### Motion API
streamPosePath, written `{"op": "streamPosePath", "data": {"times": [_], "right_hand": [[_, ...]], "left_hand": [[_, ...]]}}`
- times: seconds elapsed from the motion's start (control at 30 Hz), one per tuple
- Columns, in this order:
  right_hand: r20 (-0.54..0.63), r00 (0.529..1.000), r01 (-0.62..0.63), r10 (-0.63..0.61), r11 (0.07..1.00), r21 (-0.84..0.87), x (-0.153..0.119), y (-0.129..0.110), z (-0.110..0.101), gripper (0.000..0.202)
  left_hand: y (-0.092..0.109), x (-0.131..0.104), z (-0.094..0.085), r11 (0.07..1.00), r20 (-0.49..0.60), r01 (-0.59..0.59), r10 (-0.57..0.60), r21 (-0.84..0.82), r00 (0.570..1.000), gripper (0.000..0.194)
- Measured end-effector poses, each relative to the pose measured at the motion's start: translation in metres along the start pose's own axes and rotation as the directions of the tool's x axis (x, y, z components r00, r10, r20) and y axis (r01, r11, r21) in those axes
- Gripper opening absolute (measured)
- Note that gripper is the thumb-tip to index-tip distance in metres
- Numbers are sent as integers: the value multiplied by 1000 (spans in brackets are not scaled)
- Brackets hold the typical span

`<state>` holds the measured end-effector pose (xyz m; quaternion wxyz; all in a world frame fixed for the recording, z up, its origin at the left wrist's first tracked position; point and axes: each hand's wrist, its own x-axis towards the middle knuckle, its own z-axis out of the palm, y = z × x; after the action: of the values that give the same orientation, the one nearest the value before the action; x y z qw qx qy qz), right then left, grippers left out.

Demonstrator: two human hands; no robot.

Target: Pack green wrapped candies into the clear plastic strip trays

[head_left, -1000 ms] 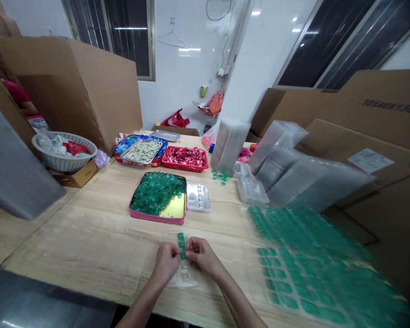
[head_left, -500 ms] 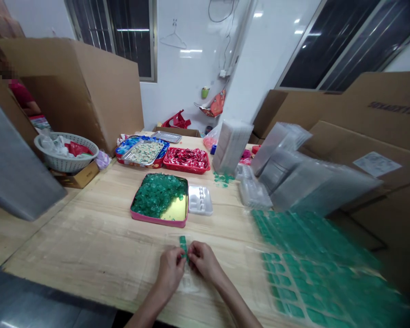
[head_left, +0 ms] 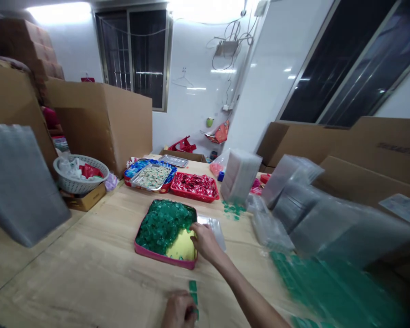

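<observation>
My right hand (head_left: 205,241) is over the right rim of a pink-edged tin (head_left: 164,259), its bent fingertips at the edge of a heap of small translucent green pieces (head_left: 164,223). Whether a piece is between those fingertips is not clear. At the bottom of the view, my left hand (head_left: 179,310) is blurred, its fingers curled in beside a short row of green pieces (head_left: 193,287) on the table. What the left fingers hold, if anything, is hidden. A clear plastic tray (head_left: 217,230) lies right of the tin, partly behind my right hand.
Red-wrapped pieces fill a red tray (head_left: 194,187); pale bits lie in a metal tray (head_left: 152,176). Clear plastic packs (head_left: 241,175) stand at the back right. Green-filled sheets (head_left: 338,282) cover the right side. A white basket (head_left: 80,175) and cardboard boxes (head_left: 130,127) are at left.
My right hand has left the row of green pieces and moved forward to the tin. My left hand stays by the row. The camera has tilted up, so the table appears lower.
</observation>
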<state>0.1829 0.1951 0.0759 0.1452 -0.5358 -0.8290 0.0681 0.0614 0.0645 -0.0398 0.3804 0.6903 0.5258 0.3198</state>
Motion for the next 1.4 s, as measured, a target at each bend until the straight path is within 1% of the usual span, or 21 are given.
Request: {"op": "streamPosePath", "data": {"times": [0.07,0.1,0.13,0.2,0.3,0.4,0.47,0.53,0.6,0.63,0.7,0.77,0.8,0.87,0.9,1.07,1.13,1.2,1.3,1.33,1.4], "right_hand": [[77,997,10,2,988,-157,36,6,8,27],[103,995,12,8,981,-193,48,9,14,26],[120,993,14,11,979,-203,56,12,21,26],[141,990,17,12,980,-200,61,16,35,26],[161,987,16,13,984,-180,48,16,48,25],[179,984,30,-6,991,-130,27,11,49,24],[142,990,33,-24,998,-62,14,6,43,29],[59,998,9,-16,994,111,1,1,35,33],[-14,999,-22,29,927,373,-16,-5,26,30],[-32,998,-28,51,865,500,-25,-7,22,28],[-47,996,-22,72,738,675,-47,-13,17,27],[-56,995,-5,76,638,770,-71,-19,16,26],[-58,995,-4,82,607,795,-82,-22,17,25],[-58,992,-17,112,578,816,-102,-28,20,24],[-63,989,-27,134,578,816,-110,-30,22,25],[-152,966,-13,208,627,779,-140,-42,29,30],[-160,964,-2,213,604,797,-147,-45,29,34],[-129,968,-7,217,532,846,-152,-46,29,32],[-58,960,-46,273,359,932,-157,-44,32,16],[-27,955,-63,297,290,955,-158,-43,34,14],[54,947,-110,316,162,981,-160,-40,37,19]], "left_hand": [[-9,5,2,1000,11,2,-2,-17,1000,19],[-12,6,3,1000,29,13,-13,-16,999,19],[-14,8,4,999,48,31,-30,-11,998,19],[-13,9,3,998,77,61,-61,-2,995,19],[-4,6,0,999,46,51,-51,-13,998,20],[4,1,-2,999,-34,50,-50,0,998,19],[7,-2,-3,997,-67,77,-77,-4,995,18],[10,-3,-6,989,-82,123,-130,-82,988,14],[17,-3,-12,954,-84,184,-209,-236,974,4],[23,-3,-16,919,-94,207,-251,-334,963,8],[36,-3,-26,809,-121,211,-327,-549,937,22],[51,-3,-35,644,-105,171,-367,-745,924,33],[57,-4,-39,560,-80,152,-368,-814,926,36],[65,-8,-42,436,-16,148,-351,-888,936,37],[67,-10,-41,400,10,160,-352,-902,936,35],[68,-24,-30,302,62,212,-437,-929,897,31],[69,-28,-27,267,86,228,-457,-936,885,32],[70,-29,-26,226,123,254,-471,-940,874,32],[71,-29,-28,195,164,288,-481,-938,861,25],[71,-29,-29,211,157,288,-484,-934,861,23],[70,-29,-31,290,137,298,-470,-909,872,20]]}}
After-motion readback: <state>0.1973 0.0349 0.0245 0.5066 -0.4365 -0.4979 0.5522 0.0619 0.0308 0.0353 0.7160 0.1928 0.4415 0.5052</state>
